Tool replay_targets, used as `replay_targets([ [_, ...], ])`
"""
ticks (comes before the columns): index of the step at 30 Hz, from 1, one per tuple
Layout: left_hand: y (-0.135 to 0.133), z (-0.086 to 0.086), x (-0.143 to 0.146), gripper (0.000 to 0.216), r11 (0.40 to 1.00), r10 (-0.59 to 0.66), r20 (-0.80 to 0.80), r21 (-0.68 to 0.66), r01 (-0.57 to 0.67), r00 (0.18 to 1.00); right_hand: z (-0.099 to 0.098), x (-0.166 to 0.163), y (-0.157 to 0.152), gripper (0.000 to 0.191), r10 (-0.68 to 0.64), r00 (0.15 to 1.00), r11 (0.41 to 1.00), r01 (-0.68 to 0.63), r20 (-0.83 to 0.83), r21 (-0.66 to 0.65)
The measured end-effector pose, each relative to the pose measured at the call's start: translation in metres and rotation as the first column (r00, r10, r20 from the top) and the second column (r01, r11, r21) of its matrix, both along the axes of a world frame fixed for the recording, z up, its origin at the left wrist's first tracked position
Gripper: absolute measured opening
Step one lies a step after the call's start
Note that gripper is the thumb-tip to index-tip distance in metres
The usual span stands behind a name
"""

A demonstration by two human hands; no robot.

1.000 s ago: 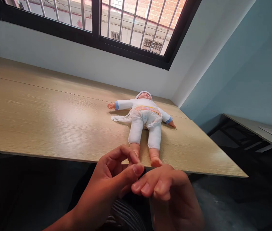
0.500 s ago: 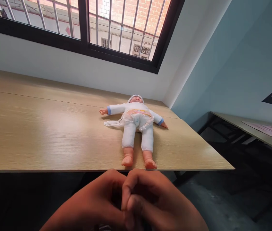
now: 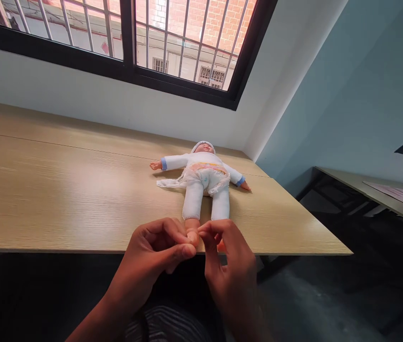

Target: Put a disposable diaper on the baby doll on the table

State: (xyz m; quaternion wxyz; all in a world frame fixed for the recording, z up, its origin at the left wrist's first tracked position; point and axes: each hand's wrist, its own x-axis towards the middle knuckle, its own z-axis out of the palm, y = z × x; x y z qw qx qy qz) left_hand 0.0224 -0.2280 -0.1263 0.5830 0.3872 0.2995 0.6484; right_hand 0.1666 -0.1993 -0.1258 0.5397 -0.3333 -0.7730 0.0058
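Note:
A baby doll (image 3: pixel 205 183) in white clothes and a loosely wrapped diaper lies on its back on the wooden table (image 3: pixel 62 190), feet toward me at the near edge. My left hand (image 3: pixel 155 259) has its fingers and thumb curled in a pinch around the doll's left-side foot (image 3: pixel 192 234). My right hand (image 3: pixel 228 266) is curled over the other foot, which only peeks out between the fingers. The fingertips of both hands meet in front of the feet.
A barred window (image 3: pixel 123 38) runs along the wall behind the table. A second table (image 3: pixel 372 190) stands at the right across a dark gap. The table's near edge lies just under my hands.
My hands were clasped together below the table edge. They have since come apart, risen and closed round the doll's feet. The doll has not moved.

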Motion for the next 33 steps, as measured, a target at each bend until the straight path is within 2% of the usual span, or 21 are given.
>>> replay_targets([
  [4, -0.002, -0.004, 0.000, 0.024, 0.981, 0.192, 0.001, -0.002, -0.192, 0.981, -0.016, -0.004, -0.004, 0.013, 0.024, 1.000, 0.997, -0.023, -0.008, 0.072],
  [7, -0.004, -0.006, 0.001, 0.025, 0.973, 0.231, -0.002, -0.028, -0.231, 0.973, -0.021, -0.004, -0.011, 0.016, 0.084, 0.996, 0.981, -0.081, -0.010, 0.174],
  [11, -0.003, -0.003, 0.000, 0.026, 0.986, 0.149, -0.054, -0.063, -0.152, 0.987, -0.010, 0.002, -0.016, 0.015, 0.163, 0.983, 0.940, -0.179, 0.079, 0.291],
  [16, -0.006, 0.004, -0.006, 0.025, 0.987, -0.156, -0.123, -0.066, 0.149, 0.980, 0.013, 0.018, -0.013, 0.014, 0.122, 0.960, 0.903, -0.214, 0.253, 0.373],
  [19, -0.011, 0.005, -0.010, 0.024, 0.981, -0.193, -0.181, -0.044, 0.188, 0.964, 0.017, 0.022, -0.008, 0.014, 0.179, 0.947, 0.912, -0.262, 0.268, 0.315],
  [25, -0.019, 0.005, -0.012, 0.024, 0.996, -0.079, -0.298, 0.020, 0.089, 0.951, 0.011, 0.017, -0.006, 0.015, 0.272, 0.952, 0.939, -0.294, 0.138, 0.181],
  [30, -0.026, 0.016, -0.005, 0.019, 0.994, 0.113, -0.278, 0.036, -0.107, 0.954, 0.010, 0.016, -0.011, 0.016, 0.290, 0.954, 0.948, -0.298, 0.080, 0.111],
  [33, -0.028, 0.018, -0.001, 0.016, 0.986, 0.165, -0.255, 0.076, -0.150, 0.953, 0.011, 0.018, -0.016, 0.017, 0.293, 0.954, 0.953, -0.297, 0.060, 0.067],
])
